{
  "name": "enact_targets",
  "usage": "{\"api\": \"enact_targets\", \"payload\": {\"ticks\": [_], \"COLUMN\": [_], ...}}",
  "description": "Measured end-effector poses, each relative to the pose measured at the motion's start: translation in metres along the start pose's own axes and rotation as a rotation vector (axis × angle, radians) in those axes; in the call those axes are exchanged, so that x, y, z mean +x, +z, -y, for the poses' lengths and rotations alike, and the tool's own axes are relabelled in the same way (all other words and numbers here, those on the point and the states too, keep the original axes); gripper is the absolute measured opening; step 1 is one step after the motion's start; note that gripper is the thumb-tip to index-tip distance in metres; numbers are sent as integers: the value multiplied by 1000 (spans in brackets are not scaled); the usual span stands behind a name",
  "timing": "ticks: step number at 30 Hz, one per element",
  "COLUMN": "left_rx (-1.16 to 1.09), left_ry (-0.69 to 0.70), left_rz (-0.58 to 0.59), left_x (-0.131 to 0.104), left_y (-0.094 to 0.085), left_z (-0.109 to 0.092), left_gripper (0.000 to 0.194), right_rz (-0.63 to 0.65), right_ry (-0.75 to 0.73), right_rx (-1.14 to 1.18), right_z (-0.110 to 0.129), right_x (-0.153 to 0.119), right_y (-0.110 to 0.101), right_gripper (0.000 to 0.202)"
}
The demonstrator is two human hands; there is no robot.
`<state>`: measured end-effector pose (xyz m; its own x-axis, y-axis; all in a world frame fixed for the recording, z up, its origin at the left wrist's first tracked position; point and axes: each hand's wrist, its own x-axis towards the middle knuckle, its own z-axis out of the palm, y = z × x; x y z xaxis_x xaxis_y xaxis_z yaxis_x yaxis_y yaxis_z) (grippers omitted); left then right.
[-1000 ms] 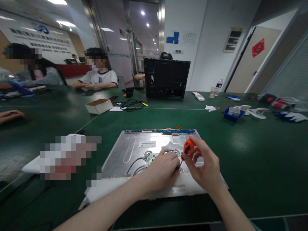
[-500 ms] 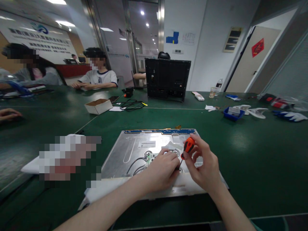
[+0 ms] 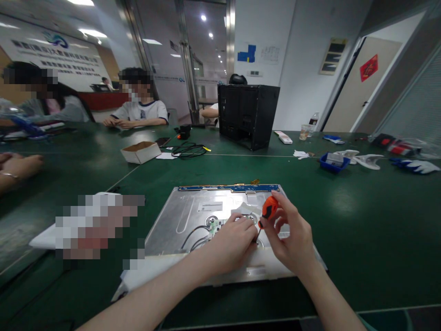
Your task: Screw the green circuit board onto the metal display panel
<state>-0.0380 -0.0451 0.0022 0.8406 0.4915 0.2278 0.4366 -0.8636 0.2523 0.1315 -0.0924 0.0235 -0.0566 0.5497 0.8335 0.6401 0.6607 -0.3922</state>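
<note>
A flat metal display panel (image 3: 189, 209) lies on the green table, with a blue circuit strip (image 3: 220, 188) along its far edge. My right hand (image 3: 292, 234) grips an orange and black screwdriver (image 3: 269, 208), tilted, its shaft pointing down toward the panel. Close to the screwdriver's lower end, my left hand (image 3: 234, 243) rests on the panel with curled fingers; whatever they pinch is hidden. Beside that hand a small green circuit board (image 3: 214, 225) shows in part, and black cables (image 3: 193, 233) curve away from it. The screwdriver's tip is out of sight behind my left fingers.
Across the table stands a black casing (image 3: 248, 115), with a person partly behind it. A cardboard box (image 3: 140, 152) and a coiled black cable (image 3: 189, 150) lie left of it. To the right is a blue tray (image 3: 333, 163). Another person's hands (image 3: 20, 168) rest at left.
The screwdriver handle has turned slightly in my right hand; my left hand stays in place. The black casing has swung round, showing its side. The other person's hands at left have come further into view.
</note>
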Motion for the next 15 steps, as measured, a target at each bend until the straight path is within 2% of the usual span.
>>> {"api": "enact_targets", "payload": {"ticks": [6,15], "left_rx": [35,42], "left_ry": [-24,-13], "left_rz": [37,22], "left_x": [1,1], "left_y": [-3,-2], "left_z": [-2,-1], "left_gripper": [10,9], "right_rz": [-3,19], "right_ry": [7,-4], "right_rx": [11,1], "right_z": [2,-4], "right_x": [1,-1], "right_y": [-1,1], "right_gripper": [54,55]}}
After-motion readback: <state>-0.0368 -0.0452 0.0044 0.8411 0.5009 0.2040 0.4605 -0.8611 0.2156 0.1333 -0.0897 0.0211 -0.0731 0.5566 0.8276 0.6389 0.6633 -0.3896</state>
